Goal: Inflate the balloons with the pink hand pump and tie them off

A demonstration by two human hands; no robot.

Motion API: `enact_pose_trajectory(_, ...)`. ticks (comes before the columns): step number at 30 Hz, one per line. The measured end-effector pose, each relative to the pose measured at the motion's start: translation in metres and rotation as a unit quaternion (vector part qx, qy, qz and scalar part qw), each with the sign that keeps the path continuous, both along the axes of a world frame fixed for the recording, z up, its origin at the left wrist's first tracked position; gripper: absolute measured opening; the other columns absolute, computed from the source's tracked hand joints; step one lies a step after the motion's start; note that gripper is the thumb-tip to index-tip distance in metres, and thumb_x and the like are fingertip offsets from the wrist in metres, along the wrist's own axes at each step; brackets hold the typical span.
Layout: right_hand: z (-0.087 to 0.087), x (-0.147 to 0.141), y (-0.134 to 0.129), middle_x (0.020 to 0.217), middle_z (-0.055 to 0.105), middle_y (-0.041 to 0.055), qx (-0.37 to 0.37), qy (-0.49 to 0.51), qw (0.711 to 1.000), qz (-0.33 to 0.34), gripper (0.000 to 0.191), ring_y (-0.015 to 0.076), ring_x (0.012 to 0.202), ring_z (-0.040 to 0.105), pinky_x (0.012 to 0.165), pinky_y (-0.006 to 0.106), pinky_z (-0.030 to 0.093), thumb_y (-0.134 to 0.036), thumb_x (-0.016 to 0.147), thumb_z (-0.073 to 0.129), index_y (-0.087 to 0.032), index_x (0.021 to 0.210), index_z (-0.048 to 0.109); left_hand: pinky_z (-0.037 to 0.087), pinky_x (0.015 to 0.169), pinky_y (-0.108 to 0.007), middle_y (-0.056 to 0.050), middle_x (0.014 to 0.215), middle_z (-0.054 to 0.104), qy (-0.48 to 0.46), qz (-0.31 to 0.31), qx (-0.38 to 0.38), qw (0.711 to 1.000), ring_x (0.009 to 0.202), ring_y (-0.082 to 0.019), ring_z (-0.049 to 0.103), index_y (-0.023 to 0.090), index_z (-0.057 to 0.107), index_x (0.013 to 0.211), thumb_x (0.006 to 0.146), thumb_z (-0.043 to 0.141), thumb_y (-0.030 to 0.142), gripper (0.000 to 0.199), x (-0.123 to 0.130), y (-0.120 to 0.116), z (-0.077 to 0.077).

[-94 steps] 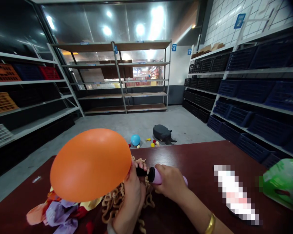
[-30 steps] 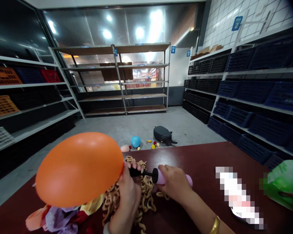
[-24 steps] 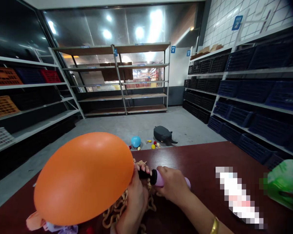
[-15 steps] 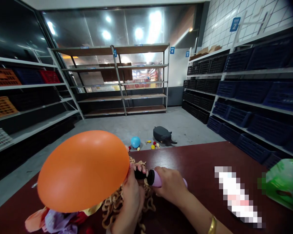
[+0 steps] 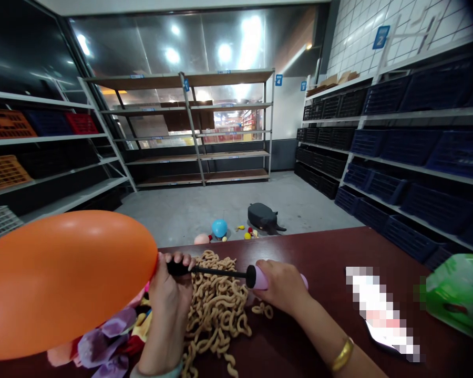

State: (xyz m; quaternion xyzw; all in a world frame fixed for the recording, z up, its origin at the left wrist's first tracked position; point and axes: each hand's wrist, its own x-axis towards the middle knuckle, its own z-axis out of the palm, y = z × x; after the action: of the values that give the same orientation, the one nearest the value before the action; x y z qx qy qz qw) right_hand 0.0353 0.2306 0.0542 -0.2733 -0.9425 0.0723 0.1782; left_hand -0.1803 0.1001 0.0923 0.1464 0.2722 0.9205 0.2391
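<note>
A large inflated orange balloon point(image 5: 71, 278) fills the lower left, its neck at my left hand point(image 5: 173, 281). That hand is closed around the balloon's neck and the black front end of a hand pump point(image 5: 224, 272). My right hand point(image 5: 279, 286) wraps round the pump's pink barrel, with the black rod showing between the hands. Beneath and between them lies a pile of tan curly snack-like pieces point(image 5: 216, 304), with a few pieces point(image 5: 262, 310) apart near my right hand. Deflated balloons point(image 5: 102, 344) in purple, pink, red and yellow lie under the orange one.
On the dark red table point(image 5: 323, 257), a partly pixelated phone-like object point(image 5: 382, 315) and a green bag point(image 5: 457, 294) lie at right. Beyond it, a blue balloon point(image 5: 219, 228), small balloons and a dark grey object point(image 5: 263, 216) are on the floor. Shelves with crates point(image 5: 410, 205) stand around.
My left hand and the orange balloon have moved left, away from my right hand. The pump's black rod now shows extended. My right hand has shifted slightly right.
</note>
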Motion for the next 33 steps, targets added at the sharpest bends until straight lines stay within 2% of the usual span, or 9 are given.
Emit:
enact_pose_trajectory(4, -0.001, 0.002, 0.002, 0.088, 0.067, 0.0029, -0.002, -0.019, 1.0, -0.003, 0.033, 0.0217, 0.08, 0.063, 0.063, 0.028, 0.033, -0.052, 0.078, 0.06, -0.025, 0.096, 0.056, 0.044, 0.056, -0.025, 0.002, 0.064, 0.047, -0.011, 0.024, -0.011, 1.0, 0.059, -0.013, 0.05, 0.019, 0.044, 0.072, 0.082, 0.063, 0.036, 0.028, 0.0, 0.003, -0.003)
enact_pose_trajectory(9, -0.002, 0.006, 0.009, 0.091, 0.068, 0.0027, 0.002, -0.048, 0.999, -0.008, 0.034, 0.0224, 0.08, 0.063, 0.062, 0.029, 0.033, -0.052, 0.077, 0.061, -0.026, 0.098, 0.055, 0.049, 0.073, -0.031, 0.0, 0.065, 0.056, -0.041, 0.117, -0.027, 0.992, 0.066, -0.015, 0.058, 0.019, 0.046, 0.071, 0.085, 0.057, 0.038, 0.026, -0.018, 0.005, -0.014)
enact_pose_trajectory(12, -0.001, 0.011, 0.016, 0.09, 0.067, 0.0017, -0.002, -0.064, 0.998, -0.007, 0.033, 0.022, 0.08, 0.063, 0.062, 0.029, 0.033, -0.052, 0.077, 0.061, -0.026, 0.097, 0.056, 0.048, 0.077, -0.033, -0.002, 0.07, 0.061, -0.032, 0.157, -0.049, 0.986, 0.074, -0.016, 0.062, 0.018, 0.05, 0.074, 0.085, 0.057, 0.036, 0.022, -0.027, 0.006, -0.02)
enact_pose_trajectory(16, 0.0, 0.022, 0.033, 0.099, 0.063, 0.0037, -0.002, -0.069, 0.997, -0.04, 0.035, 0.0228, 0.089, 0.06, 0.068, 0.03, 0.036, -0.052, 0.074, 0.064, -0.025, 0.096, 0.058, 0.048, 0.078, -0.031, -0.004, 0.078, 0.065, -0.014, 0.202, -0.065, 0.977, 0.08, -0.016, 0.064, 0.017, 0.052, 0.075, 0.082, 0.06, 0.031, 0.018, -0.029, 0.004, -0.021)
enact_pose_trajectory(19, -0.004, 0.031, 0.049, 0.104, 0.062, 0.0077, -0.006, -0.075, 0.992, -0.097, 0.04, 0.0263, 0.097, 0.058, 0.073, 0.032, 0.038, -0.053, 0.075, 0.062, -0.023, 0.101, 0.058, 0.047, 0.07, -0.025, 0.0, 0.071, 0.061, 0.033, 0.237, -0.069, 0.968, 0.073, -0.013, 0.062, 0.018, 0.045, 0.069, 0.078, 0.064, 0.031, 0.025, -0.026, 0.001, -0.017)
enact_pose_trajectory(21, -0.007, 0.036, 0.058, 0.104, 0.063, 0.0104, -0.025, -0.09, 0.986, -0.136, 0.046, 0.0284, 0.098, 0.059, 0.074, 0.034, 0.039, -0.055, 0.076, 0.06, -0.021, 0.107, 0.057, 0.044, 0.061, -0.022, 0.002, 0.063, 0.056, 0.052, 0.226, -0.081, 0.969, 0.062, -0.011, 0.058, 0.019, 0.041, 0.065, 0.077, 0.063, 0.031, 0.028, -0.023, 0.001, -0.015)
enact_pose_trajectory(24, -0.012, 0.041, 0.065, 0.101, 0.065, 0.0132, -0.056, -0.121, 0.977, -0.167, 0.051, 0.0303, 0.096, 0.06, 0.072, 0.035, 0.04, -0.06, 0.076, 0.059, -0.02, 0.108, 0.057, 0.037, 0.049, -0.02, 0.003, 0.056, 0.051, 0.053, 0.174, -0.11, 0.977, 0.049, -0.009, 0.048, 0.019, 0.036, 0.062, 0.077, 0.059, 0.03, 0.029, -0.019, 0.003, -0.014)
enact_pose_trajectory(29, -0.018, 0.044, 0.069, 0.104, 0.064, 0.0155, -0.081, -0.166, 0.967, -0.175, 0.057, 0.0321, 0.098, 0.06, 0.072, 0.037, 0.041, -0.066, 0.07, 0.06, -0.019, 0.102, 0.061, 0.033, 0.046, -0.019, 0.003, 0.053, 0.048, 0.052, 0.107, -0.14, 0.983, 0.048, -0.009, 0.047, 0.02, 0.035, 0.06, 0.076, 0.058, 0.034, 0.031, -0.011, 0.009, -0.017)
enact_pose_trajectory(33, -0.019, 0.047, 0.07, 0.104, 0.065, 0.014, -0.103, -0.177, 0.963, -0.172, 0.055, 0.0314, 0.095, 0.062, 0.07, 0.037, 0.041, -0.066, 0.07, 0.06, -0.02, 0.102, 0.062, 0.032, 0.045, -0.018, 0.003, 0.055, 0.05, 0.069, 0.081, -0.162, 0.981, 0.05, -0.009, 0.047, 0.019, 0.036, 0.061, 0.077, 0.059, 0.035, 0.032, -0.001, 0.012, -0.018)
